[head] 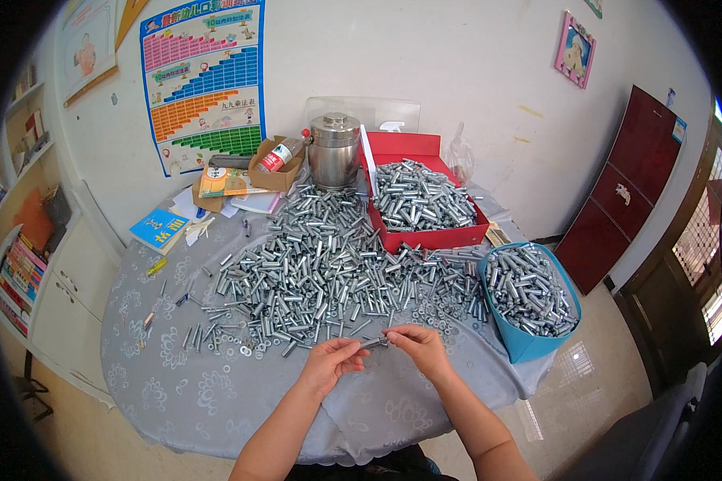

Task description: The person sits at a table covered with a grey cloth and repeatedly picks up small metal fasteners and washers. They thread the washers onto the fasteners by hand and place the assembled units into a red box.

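Observation:
Above the near edge of the metal parts, my left hand (335, 363) pinches a silvery expansion bolt (371, 343) between thumb and fingers. The bolt lies almost level, pointing right. At its right end, the thumb and forefinger of my right hand (420, 347) close on it; the fingertips partly hide that end. Just beyond both hands spreads a large heap of loose metal sleeves and bolts (313, 270). Flat washers (246, 350) lie along the heap's near left edge, and more small washers and nuts (436, 312) are scattered beyond my right hand.
A red box (436, 240) piled with bolts stands at the back. At the table's right edge, a teal bin (517, 346) is full of bolts. Behind the heap are a steel canister (335, 150) and a carton (283, 177) with a bottle. A blue book (159, 229) lies left on the tablecloth (216, 415).

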